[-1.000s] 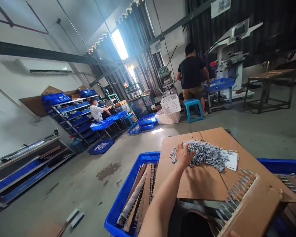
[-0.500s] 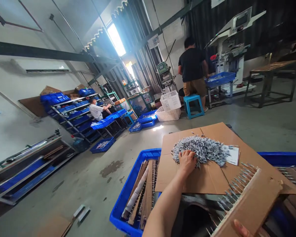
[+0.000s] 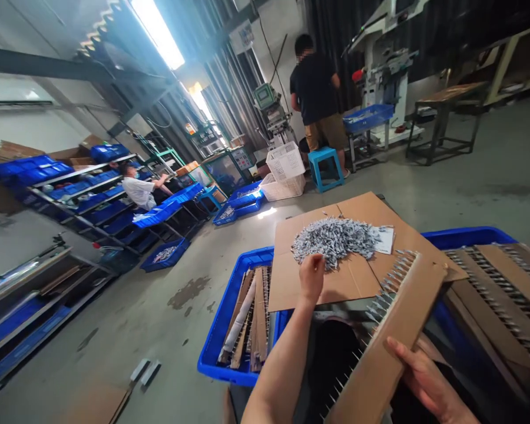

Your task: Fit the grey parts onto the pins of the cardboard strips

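My right hand point(image 3: 424, 374) grips a long cardboard strip point(image 3: 395, 335), thumb on its face. Thin pins stick out along the strip's left edge. Small grey metal-looking parts point(image 3: 391, 282) sit on the upper pins, while lower pins are bare. My left hand point(image 3: 312, 277) is raised at the near edge of a heap of small grey parts point(image 3: 331, 238), fingers pinched together; whatever they hold is too small to make out. Under the heap lies a flat cardboard sheet point(image 3: 287, 288), with a white card point(image 3: 385, 240) at the heap's right side.
A blue crate point(image 3: 209, 347) of pinned cardboard strips stands left of the sheet. Another blue crate point(image 3: 468, 235) on the right carries filled strips point(image 3: 490, 294). Across the floor, one person point(image 3: 315, 88) stands by a blue stool point(image 3: 325, 168); another person point(image 3: 139, 188) sits near shelves.
My left hand has lifted from the heap, its fingers now pinched. The view has shifted right and down, and more of the strip and my right hand shows.
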Demonstrator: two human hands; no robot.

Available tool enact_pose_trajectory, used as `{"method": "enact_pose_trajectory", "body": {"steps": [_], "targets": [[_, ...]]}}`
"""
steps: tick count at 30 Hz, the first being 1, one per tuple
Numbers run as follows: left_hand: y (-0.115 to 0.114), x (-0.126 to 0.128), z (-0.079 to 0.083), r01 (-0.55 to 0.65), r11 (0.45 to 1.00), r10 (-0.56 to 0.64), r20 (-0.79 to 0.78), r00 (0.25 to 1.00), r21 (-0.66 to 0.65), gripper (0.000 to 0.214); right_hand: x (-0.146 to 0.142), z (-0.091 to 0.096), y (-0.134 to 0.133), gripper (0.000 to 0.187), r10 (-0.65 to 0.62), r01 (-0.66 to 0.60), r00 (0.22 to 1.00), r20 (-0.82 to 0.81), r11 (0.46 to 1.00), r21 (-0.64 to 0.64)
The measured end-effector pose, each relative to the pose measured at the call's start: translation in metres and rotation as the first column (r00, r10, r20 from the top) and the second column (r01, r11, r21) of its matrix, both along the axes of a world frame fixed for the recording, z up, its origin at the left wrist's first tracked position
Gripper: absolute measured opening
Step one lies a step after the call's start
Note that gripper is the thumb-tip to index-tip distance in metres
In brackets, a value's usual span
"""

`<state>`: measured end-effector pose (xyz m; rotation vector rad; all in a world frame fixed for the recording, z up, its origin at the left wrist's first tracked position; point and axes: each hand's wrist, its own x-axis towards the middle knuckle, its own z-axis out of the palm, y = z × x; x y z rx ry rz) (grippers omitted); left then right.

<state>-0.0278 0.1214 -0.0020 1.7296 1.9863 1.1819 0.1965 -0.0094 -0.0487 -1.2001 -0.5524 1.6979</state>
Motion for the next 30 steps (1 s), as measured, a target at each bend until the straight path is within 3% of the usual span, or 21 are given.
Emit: {"method": "enact_pose_trajectory", "body": {"steps": [2,3,5,8,11,16,19,26,30], "targets": [[-0.032,0.006,0.005,0.021,0.999,-0.017,0.112,0.994,-0.033,0.021,-0.001,0.003,-0.002,0.025,0.12,-0.125,0.981,-0.154,0.992,-0.019],[-0.05,0.01,0.007,0.045,0.997,-0.029,0.263,0.964,-0.056,0.024,-0.001,0.003,-0.002,0.025,0.157,-0.166,0.965,-0.211,0.986,-0.026],[-0.086,0.022,0.009,0.09,0.991,-0.02,0.551,0.834,-0.101,0.032,-0.001,0.0,-0.003,0.026,0.168,-0.184,0.952,-0.255,0.982,-0.039],[-0.124,0.04,0.004,0.172,0.966,0.046,0.78,0.624,-0.195,0.043,-0.002,-0.009,-0.005,0.029,0.162,-0.183,0.946,-0.28,0.982,-0.049],[-0.139,0.048,-0.004,0.253,0.925,0.124,0.853,0.506,-0.284,0.044,-0.004,-0.017,-0.008,0.027,0.145,-0.176,0.948,-0.285,0.981,-0.086],[-0.138,0.045,-0.012,0.311,0.887,0.216,0.901,0.375,-0.342,0.047,-0.01,-0.019,-0.011,0.025,0.085,-0.11,0.962,-0.261,0.99,-0.084],[-0.135,0.047,-0.011,0.343,0.872,0.214,0.902,0.375,-0.349,0.05,-0.011,-0.018,-0.012,0.028,0.063,-0.08,0.976,-0.208,0.994,-0.073],[-0.135,0.055,-0.013,0.313,0.871,0.133,0.796,0.59,-0.378,0.035,-0.014,-0.012,-0.014,0.032,0.035,-0.06,0.976,-0.216,0.992,-0.111],[-0.135,0.055,-0.018,0.332,0.863,0.1,0.773,0.627,-0.381,0.023,-0.017,-0.009,-0.012,0.032,0.034,-0.061,0.97,-0.239,0.992,-0.108]]}}
